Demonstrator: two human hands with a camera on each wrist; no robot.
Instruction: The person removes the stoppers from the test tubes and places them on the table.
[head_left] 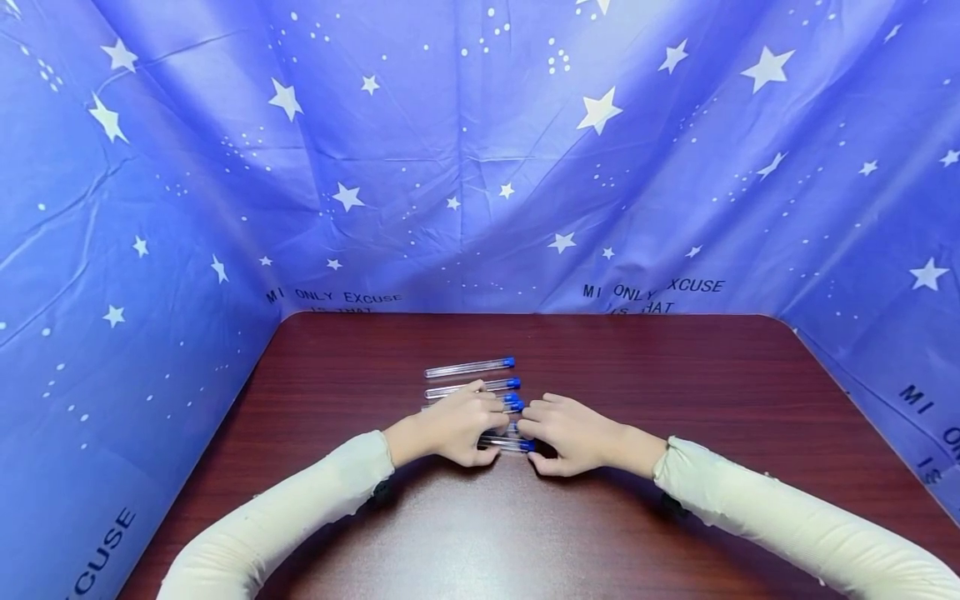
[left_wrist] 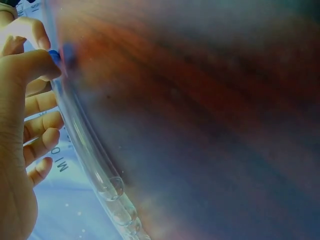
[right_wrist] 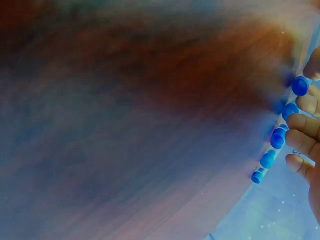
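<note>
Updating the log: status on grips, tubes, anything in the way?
Left grip over blue-capped test tubes. Right grip beside the nearer caps. Tubes lie on table, left grip partly hiding some.

Curtained-off booth, w/ starry blue drapes (head_left: 420, 125) round reddish-brn tbl (head_left: 675, 367).

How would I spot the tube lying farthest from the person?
On the reddish-brown table, find the blue-capped tubes by the left hand. The farthest tube lies nearest the starry curtain; unlike its neighbours, it shows uncovered from end to end.
</note>
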